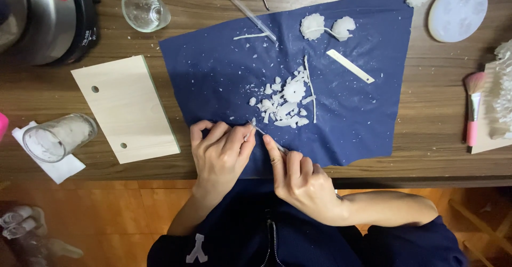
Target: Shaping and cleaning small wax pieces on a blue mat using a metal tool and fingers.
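My left hand point(221, 152) is curled at the near edge of a dark blue cloth point(352, 112), pinching a small white piece that its fingers mostly hide. My right hand point(296, 176) grips a thin metal blade tool point(265, 134) whose tip meets that piece at my left thumb. Just beyond the hands lies a pile of white wax shavings point(282, 104) with a small round flower-shaped piece among them. Two white flower-shaped pieces point(325, 27) joined by a thin strand rest at the cloth's far side.
A pale wooden board point(125, 107) with two holes lies left of the cloth. A glass jar point(58, 137) on white paper, a clear cup point(145, 8), a metal pot point(45, 16), a white stick point(349, 65), a round white disc point(457, 11) and a pink brush point(472, 109) surround the work.
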